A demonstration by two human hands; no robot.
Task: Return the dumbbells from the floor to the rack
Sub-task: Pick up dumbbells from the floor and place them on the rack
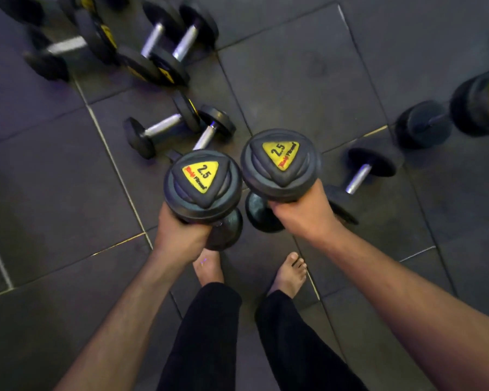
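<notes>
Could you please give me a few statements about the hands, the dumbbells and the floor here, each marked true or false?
1. The left hand holds a dumbbell marked 2.5. True.
2. The right hand is empty. False: it grips a second 2.5 dumbbell.
3. Both held dumbbells are upright, with their yellow labels facing the camera. True.
4. The person wears shoes. False: both feet, such as the right foot, are bare.
5. The floor is bare of weights. False: several dumbbells lie there, among them a small dumbbell ahead of the hands.
</notes>
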